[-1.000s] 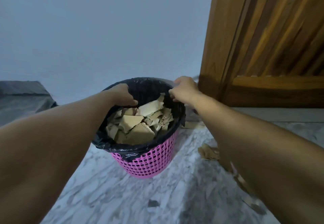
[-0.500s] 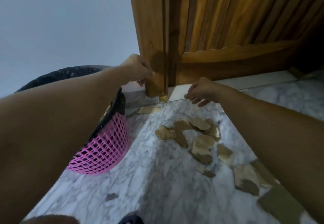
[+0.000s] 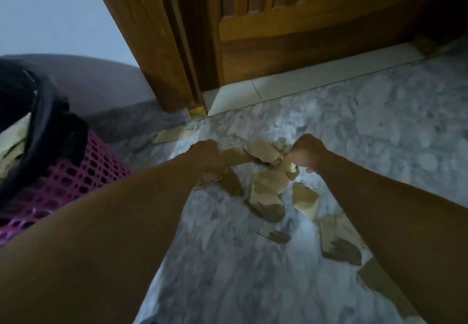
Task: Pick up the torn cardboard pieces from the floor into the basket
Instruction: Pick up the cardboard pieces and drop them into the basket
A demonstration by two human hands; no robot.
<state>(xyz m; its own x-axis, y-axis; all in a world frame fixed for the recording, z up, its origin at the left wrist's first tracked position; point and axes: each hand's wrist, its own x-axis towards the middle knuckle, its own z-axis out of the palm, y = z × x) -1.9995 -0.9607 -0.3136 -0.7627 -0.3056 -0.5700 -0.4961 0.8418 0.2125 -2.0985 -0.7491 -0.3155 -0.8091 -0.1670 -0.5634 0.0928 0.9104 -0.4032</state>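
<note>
The marble floor [image 3: 354, 146] fills most of the view, running up to a wooden door [image 3: 304, 32] and its frame [image 3: 157, 52] at the far edge, with a pale wall [image 3: 50, 6] to the left. Against the left edge stands the pink basket [image 3: 76, 171], lined with a black bag [image 3: 50, 121]; a few pale scraps show inside it, so part of the job looks done.

Plenty is left. The torn cardboard pieces [image 3: 268, 184] lie in a loose cluster in the middle of the floor and trail toward the near right corner. I count about ten to a dozen still down: one lone piece [image 3: 172, 134] close to the door frame, some six or seven bunched between the hands, a small sliver [image 3: 276, 236] nearer the camera, and two or three larger scraps [image 3: 339, 240] partly hidden behind the right forearm. Blur keeps the count rough.

There is one basket and two bare hands, both down at the far end of the cluster. The left hand [image 3: 205, 156] is curled over the pieces at the cluster's left side; whether its fingers actually hold any I cannot tell, since the back of the hand hides them. The right hand [image 3: 306, 153] is clenched, its fingers [image 3: 288, 157] seemingly pinching the edge of a scrap at the cluster's right side.
</note>
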